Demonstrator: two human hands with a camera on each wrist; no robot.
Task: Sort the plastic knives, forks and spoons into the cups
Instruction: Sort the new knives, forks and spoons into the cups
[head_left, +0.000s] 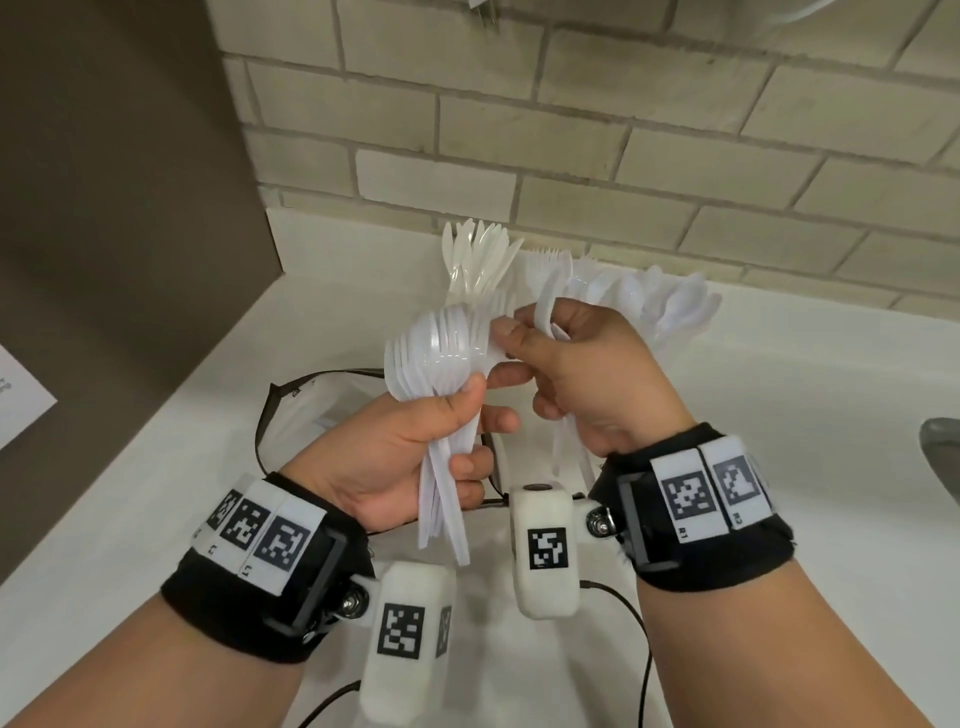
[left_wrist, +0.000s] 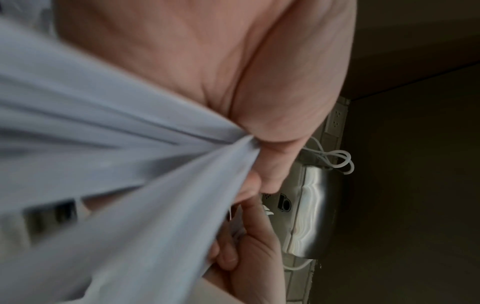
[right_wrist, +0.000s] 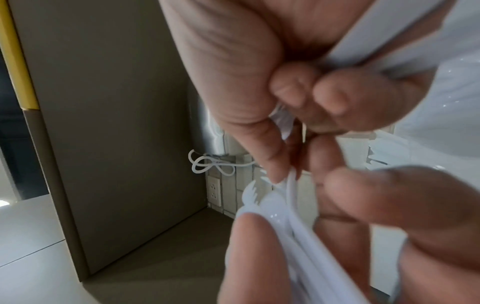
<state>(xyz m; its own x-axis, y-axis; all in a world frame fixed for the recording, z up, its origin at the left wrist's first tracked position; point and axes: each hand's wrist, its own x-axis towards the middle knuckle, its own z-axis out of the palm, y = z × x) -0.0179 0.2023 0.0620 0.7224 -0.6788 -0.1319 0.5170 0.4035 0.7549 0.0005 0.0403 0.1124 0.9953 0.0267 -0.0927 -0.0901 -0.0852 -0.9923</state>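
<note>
My left hand (head_left: 410, 457) grips a thick bundle of white plastic cutlery (head_left: 441, 364) by the handles, with spoon bowls and fork tines fanned out on top. My right hand (head_left: 592, 374) is right beside it. Its thumb and fingers pinch a piece (head_left: 545, 312) at the bundle's edge, and a few handles (head_left: 566, 452) hang below its palm. Behind the hands stand upright clusters of knives (head_left: 478, 260), forks (head_left: 553, 262) and spoons (head_left: 675, 301); their cups are hidden. In the right wrist view, fork tines (right_wrist: 250, 193) show between the fingers. The left wrist view shows blurred handles (left_wrist: 103, 144).
A clear plastic bag with a dark rim (head_left: 291, 410) lies on the white counter (head_left: 779, 441) under the hands. A brown cabinet panel (head_left: 130, 208) stands at the left, a brick wall (head_left: 623, 130) behind. A grey metal object (head_left: 943, 457) is at the right edge.
</note>
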